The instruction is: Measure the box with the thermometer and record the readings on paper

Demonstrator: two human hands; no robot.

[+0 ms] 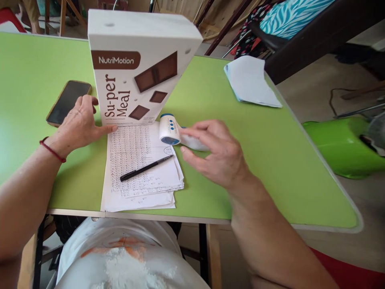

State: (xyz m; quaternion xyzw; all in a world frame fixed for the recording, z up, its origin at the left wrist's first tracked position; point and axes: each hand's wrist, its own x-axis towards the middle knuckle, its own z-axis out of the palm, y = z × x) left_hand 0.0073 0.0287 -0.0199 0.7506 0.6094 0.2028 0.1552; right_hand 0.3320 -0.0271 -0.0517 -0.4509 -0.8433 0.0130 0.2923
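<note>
**Your left hand at the box, your right hand at the thermometer**

Your left thumb lies across the bottom front of the box, and your other left fingers bend by its side. You touch that corner, but I cannot tell if you are squeezing it. Your right fingers and thumb are a bit apart, with the pointer finger at the thermometer's handle. I cannot tell if you grip it.

The white and blue thermometer is at the right edge of the papers, its round end facing you. The box stands up tall behind the papers. A black pen lies slanted on top of them, over rows of small writing.

Next to your left hand is a dark phone, lying flat. You wear a red string on that wrist. All this is on a green table. Far off, by its right edge, lie some white sheets.
</note>
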